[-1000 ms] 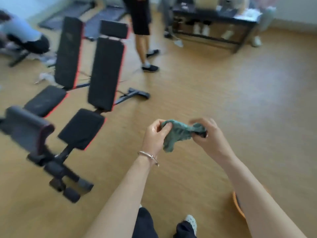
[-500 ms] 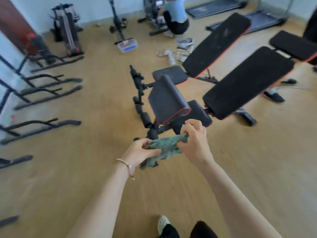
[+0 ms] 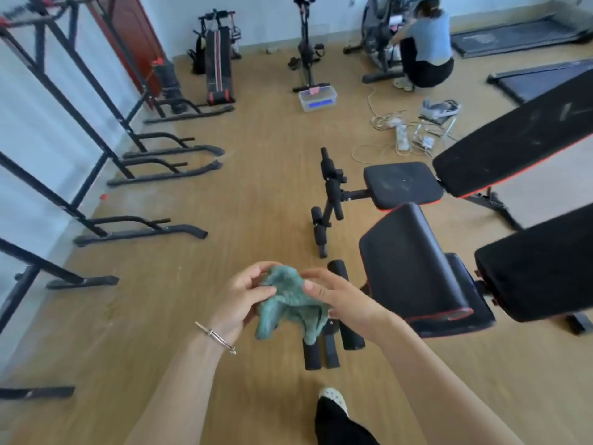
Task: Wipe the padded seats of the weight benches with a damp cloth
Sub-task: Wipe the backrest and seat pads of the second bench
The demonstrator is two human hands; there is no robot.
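Observation:
A crumpled teal cloth (image 3: 290, 300) hangs between both hands in front of me, above the floor. My left hand (image 3: 244, 298) grips its left side with curled fingers. My right hand (image 3: 340, 300) pinches its right side. Just right of my hands stands the near weight bench, with a raised black pad (image 3: 407, 264) edged in red and its backrest (image 3: 539, 261) beyond. A second bench sits farther back, with a dusty black seat (image 3: 402, 184) and a long inclined backrest (image 3: 519, 142). Neither hand touches a bench.
Black foam leg rollers (image 3: 327, 200) stick out at the benches' left ends. Several black rack frames (image 3: 144, 229) line the left wall. A person (image 3: 426, 49) crouches at a machine at the back, beside cables and a power strip (image 3: 401, 136). A plastic box (image 3: 317, 99) lies on the floor.
My view has swung left and the benches now lie to my right. Both hands have bunched the cloth closer together, from a stretched strip into a crumpled wad.

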